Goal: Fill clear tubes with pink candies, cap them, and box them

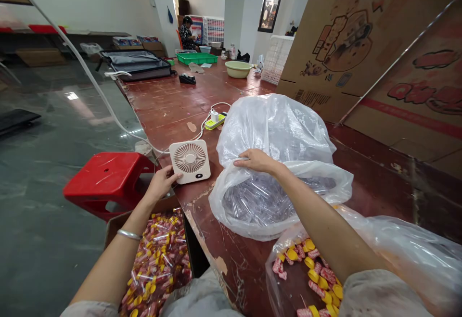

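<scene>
My left hand (161, 182) grips the lower left corner of a small white square desk fan (190, 160), thumb at its front and fingers partly hidden. The fan stands at the table's left edge. My right hand (258, 160) is closed on the rim of a large clear plastic bag (277, 124), which lies open towards me. Inside the bag is a heap of thin transparent plastic pieces (256, 201). Below my right forearm, a second plastic bag (404, 240) shows pink-and-white pieces with yellow caps (317, 278).
A cardboard box (119, 223) full of pink-and-yellow capped pieces sits below the table edge, beside a red stool (108, 175). A power strip (215, 121) with a cable lies behind the fan. Large cartons (325, 43) stand right. A person (187, 33) sits far back.
</scene>
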{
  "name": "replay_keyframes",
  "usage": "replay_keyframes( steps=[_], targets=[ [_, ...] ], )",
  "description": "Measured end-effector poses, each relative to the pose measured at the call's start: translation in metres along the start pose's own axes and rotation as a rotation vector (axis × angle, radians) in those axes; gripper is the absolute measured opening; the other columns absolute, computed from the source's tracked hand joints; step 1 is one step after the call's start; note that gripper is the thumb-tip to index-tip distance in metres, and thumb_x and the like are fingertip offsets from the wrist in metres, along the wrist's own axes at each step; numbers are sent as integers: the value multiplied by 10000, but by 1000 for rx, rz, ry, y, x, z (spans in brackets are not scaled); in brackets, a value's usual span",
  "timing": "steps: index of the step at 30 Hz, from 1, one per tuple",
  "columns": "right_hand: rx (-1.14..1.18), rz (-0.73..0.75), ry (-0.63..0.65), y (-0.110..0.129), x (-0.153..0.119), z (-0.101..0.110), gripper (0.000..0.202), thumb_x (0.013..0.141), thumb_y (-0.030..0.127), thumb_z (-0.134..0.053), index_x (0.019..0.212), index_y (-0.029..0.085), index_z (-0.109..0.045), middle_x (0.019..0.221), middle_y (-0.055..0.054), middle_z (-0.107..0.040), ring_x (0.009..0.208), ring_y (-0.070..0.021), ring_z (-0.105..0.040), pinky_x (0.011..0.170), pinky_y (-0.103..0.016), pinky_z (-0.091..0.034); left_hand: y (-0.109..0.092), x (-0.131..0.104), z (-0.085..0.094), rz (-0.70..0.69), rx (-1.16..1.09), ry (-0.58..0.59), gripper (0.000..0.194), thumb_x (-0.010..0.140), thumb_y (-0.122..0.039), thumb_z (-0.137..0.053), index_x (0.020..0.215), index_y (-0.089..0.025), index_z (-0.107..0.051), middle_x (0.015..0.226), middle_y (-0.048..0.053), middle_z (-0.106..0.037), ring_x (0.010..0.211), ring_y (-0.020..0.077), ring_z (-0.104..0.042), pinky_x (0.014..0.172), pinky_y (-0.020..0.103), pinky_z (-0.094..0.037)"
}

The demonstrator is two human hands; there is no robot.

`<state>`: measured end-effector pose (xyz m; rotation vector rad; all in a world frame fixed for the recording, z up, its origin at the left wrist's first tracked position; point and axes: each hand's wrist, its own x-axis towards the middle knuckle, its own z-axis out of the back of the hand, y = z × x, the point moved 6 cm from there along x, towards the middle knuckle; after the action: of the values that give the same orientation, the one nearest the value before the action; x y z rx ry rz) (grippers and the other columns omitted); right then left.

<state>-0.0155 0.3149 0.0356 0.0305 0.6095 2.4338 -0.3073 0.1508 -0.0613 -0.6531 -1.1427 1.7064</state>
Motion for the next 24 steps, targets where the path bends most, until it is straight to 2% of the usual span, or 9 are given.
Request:
replay_keyframes(
  steps=[8, 15, 21, 23, 24],
  targets=[
    [-83, -3, -34, 1, -3, -4, 396, 930, 540, -553, 808, 184, -676, 806, -33, -684, 758, -178, -599, 634, -244, -306, 1, -5, -4, 9, -53, 61, 627, 696, -605, -717, 1075, -106, -675, 1056, 131, -758, 966, 299, -684, 898, 421, -546],
    [-155, -10, -62, 5, -8, -4, 362, 938, 531, -566, 911, 192, -690, 901, -55, -721, 840, -210, -641, 661, -250, -332, -6, -5, -2, 24, -48, 76, 634, 643, -625, -752, 1007, -110, -693, 973, 112, -774, 889, 289, -702, 831, 407, -573],
    [-190, 39, -84, 14, -15, -1, 347, 865, 469, -699, 1077, 197, -655, 1031, -70, -722, 926, -236, -653, 737, -272, -402, -11, -9, 1, 34, -23, 25, 623, 590, -604, -786, 965, -118, -681, 957, 114, -772, 911, 282, -707, 816, 393, -589],
    [-199, 64, -107, 18, -21, 3, 406, 817, 427, -763, 1122, 196, -629, 1088, -74, -705, 979, -238, -640, 788, -286, -426, -17, -16, 8, 37, 5, -29, 611, 585, -551, -806, 991, -114, -672, 984, 123, -761, 918, 279, -702, 846, 408, -580],
    [-203, 76, -123, 21, -26, 7, 452, 790, 411, -793, 1144, 193, -616, 1116, -79, -693, 1017, -242, -629, 820, -296, -434, -22, -21, 13, 36, 29, -93, 603, 615, -526, -795, 1034, -114, -661, 1010, 126, -752, 925, 274, -696, 867, 418, -569]
  ],
)
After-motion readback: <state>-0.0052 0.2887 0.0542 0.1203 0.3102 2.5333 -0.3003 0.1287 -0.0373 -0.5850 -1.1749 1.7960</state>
